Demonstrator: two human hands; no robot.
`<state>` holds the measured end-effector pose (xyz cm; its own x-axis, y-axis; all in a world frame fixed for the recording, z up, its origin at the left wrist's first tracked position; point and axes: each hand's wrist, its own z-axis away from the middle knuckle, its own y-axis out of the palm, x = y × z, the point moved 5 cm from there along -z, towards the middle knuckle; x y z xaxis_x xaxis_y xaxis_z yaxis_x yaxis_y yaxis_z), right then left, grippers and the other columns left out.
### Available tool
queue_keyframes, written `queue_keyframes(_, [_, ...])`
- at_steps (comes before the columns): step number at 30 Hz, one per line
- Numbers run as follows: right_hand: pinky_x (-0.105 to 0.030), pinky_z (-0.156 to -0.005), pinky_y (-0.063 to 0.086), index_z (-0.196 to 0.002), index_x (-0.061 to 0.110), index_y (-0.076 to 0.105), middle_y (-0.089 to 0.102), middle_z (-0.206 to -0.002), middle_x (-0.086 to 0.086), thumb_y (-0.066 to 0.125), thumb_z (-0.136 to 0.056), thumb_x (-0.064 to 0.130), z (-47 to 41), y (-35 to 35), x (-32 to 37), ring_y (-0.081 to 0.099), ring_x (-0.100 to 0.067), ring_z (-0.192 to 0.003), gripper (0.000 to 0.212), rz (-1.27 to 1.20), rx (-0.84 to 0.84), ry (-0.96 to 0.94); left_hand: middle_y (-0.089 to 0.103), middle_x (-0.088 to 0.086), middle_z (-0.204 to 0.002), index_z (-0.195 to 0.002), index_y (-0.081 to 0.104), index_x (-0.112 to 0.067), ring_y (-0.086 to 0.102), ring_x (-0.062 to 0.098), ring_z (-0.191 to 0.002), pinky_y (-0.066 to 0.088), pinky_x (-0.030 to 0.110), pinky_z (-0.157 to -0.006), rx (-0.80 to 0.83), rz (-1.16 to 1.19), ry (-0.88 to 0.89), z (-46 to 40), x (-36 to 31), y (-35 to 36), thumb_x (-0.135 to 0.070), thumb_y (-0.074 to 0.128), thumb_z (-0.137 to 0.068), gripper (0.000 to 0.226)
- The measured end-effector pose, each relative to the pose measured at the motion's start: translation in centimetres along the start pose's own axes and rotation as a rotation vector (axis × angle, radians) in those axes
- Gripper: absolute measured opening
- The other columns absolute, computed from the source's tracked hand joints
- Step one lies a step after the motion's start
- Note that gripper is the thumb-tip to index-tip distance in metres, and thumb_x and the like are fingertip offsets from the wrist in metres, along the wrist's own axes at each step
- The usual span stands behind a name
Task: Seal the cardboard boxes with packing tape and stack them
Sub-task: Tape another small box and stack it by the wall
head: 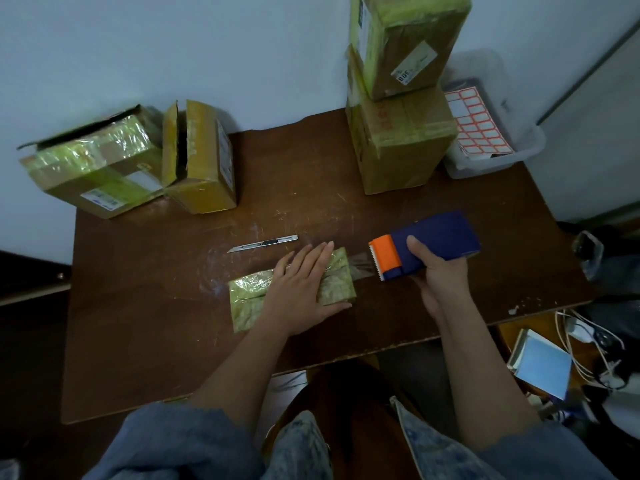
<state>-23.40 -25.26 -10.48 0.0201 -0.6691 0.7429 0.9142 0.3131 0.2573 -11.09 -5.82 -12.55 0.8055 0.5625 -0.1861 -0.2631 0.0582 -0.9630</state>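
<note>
While the small flat box (292, 289) lies near the middle of the table (138, 323), close to the near edge, the left hand (301, 289) presses it down with straight, spread fingers and grips nothing. Just to its right, the right hand (438, 268) is curled round the blue and orange tape dispenser (426, 245), thumb on top. A clear strip of tape (362, 265) runs from the box's right end to the dispenser's toothed edge and looks not yet cut.

The risk lies in that strip. If the dispenser is pulled away without a sharp twist against the teeth, the tape may stretch or tear ragged, or drag the light box sideways under the palm. A slack strip could also fold back and stick to itself or to the tabletop, which already shows shiny smears around the box. Should the left hand lift too soon, the free end may peel off the box's glossy wrap.

A slim knife (263, 243) lies just beyond the box, blade end pointing left, near enough for fingers to brush it. Far left sit two unsealed boxes (131, 161); far right a stack of two boxes (401, 98) stands tall, and the top one seems to lean, so adding another carelessly might tip it toward the clear tub of labels (485, 133) beside it.
</note>
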Motion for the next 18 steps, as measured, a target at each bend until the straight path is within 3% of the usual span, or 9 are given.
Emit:
queue_keyframes(5, [-0.048, -0.104, 0.047, -0.134, 0.017, 0.049, 0.065, -0.118, 0.001, 0.084, -0.069, 0.011, 0.2, 0.2, -0.5, 0.062, -0.018, -0.112, 0.074, 0.094, -0.032, -0.031, 0.02, -0.008, -0.16, -0.155, 0.0, -0.027, 0.018, 0.013, -0.147, 0.014, 0.041, -0.119, -0.013, -0.003, 0.0, 0.1, 0.0, 0.0, -0.088, 0.03, -0.076, 0.104])
queue_keyframes(12, [-0.046, -0.101, 0.047, -0.107, 0.028, 0.054, 0.063, -0.108, 0.004, 0.08, -0.075, 0.007, -0.3, -0.3, -0.5, 0.062, -0.018, -0.103, 0.046, 0.085, -0.096, 0.045, 0.0, -0.002, -0.163, -0.142, -0.014, -0.061, 0.022, 0.029, -0.143, 0.018, 0.048, -0.114, 0.036, -0.072, 0.09, 0.2, -0.5, -0.2, -0.082, 0.02, -0.084, 0.071])
queue_keyframes(15, [-0.042, -0.092, 0.05, -0.097, 0.03, 0.05, 0.061, -0.101, 0.003, 0.073, -0.081, 0.003, -0.4, -0.7, -0.1, 0.061, -0.014, -0.091, 0.039, 0.004, -0.117, 0.087, 0.011, 0.0, -0.162, -0.143, -0.007, -0.061, 0.039, 0.031, -0.128, 0.027, 0.049, -0.107, 0.007, -0.108, 0.089, 0.3, -0.7, -0.3, -0.08, 0.016, -0.085, 0.065])
queue_keyframes(18, [-0.039, -0.088, 0.05, -0.1, 0.029, 0.05, 0.062, -0.102, 0.004, 0.074, -0.08, 0.002, -0.4, -0.7, -0.4, 0.061, -0.013, -0.092, 0.041, 0.029, -0.132, 0.082, 0.019, 0.0, -0.158, -0.145, 0.002, -0.06, 0.041, 0.03, -0.124, 0.029, 0.049, -0.105, 0.011, -0.111, 0.089, 0.2, -0.6, -0.2, -0.078, 0.02, -0.087, 0.064])
